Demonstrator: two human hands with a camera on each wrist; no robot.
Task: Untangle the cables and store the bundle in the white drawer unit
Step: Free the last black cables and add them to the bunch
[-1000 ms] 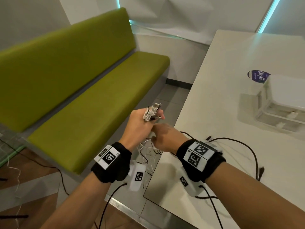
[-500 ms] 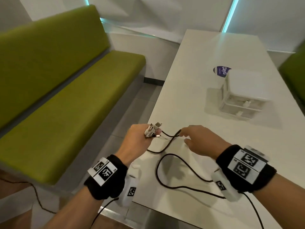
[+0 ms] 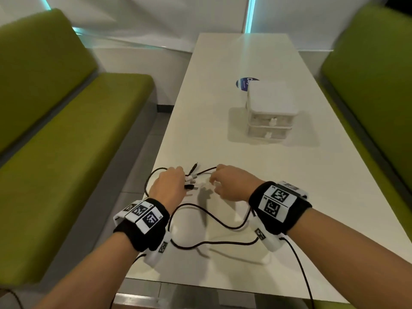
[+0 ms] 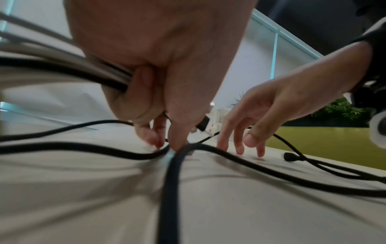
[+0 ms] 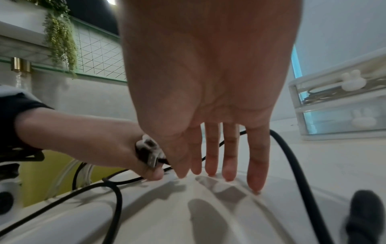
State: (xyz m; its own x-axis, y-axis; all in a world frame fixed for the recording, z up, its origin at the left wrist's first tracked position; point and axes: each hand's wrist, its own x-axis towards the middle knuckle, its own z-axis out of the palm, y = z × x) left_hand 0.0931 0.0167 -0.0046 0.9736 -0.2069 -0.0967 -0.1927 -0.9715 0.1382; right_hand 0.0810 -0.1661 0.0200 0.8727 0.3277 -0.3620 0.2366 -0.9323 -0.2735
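My left hand (image 3: 176,181) grips a bundle of white and black cable ends (image 3: 191,179) just above the white table (image 3: 223,63); their USB plugs (image 5: 149,154) stick out of the fist. In the left wrist view the cables (image 4: 87,72) run back through the curled fingers (image 4: 144,105). Right beside it my right hand (image 3: 217,182) holds nothing, its straight fingertips (image 5: 229,175) touching the tabletop. A black cable (image 3: 214,219) lies in loose loops on the table between my wrists. The white drawer unit (image 3: 270,112) stands further back with both drawers closed.
Green benches run along the left (image 3: 66,152) and right (image 3: 367,74) sides of the table. A round blue sticker (image 3: 243,83) lies behind the drawer unit. A loose black plug (image 4: 289,156) lies by my right hand. The table's left edge (image 3: 165,139) is near my left hand.
Both hands have moved from beyond the table's left edge onto the table. My right hand let go of the black cable and now touches the tabletop. The view swung right.
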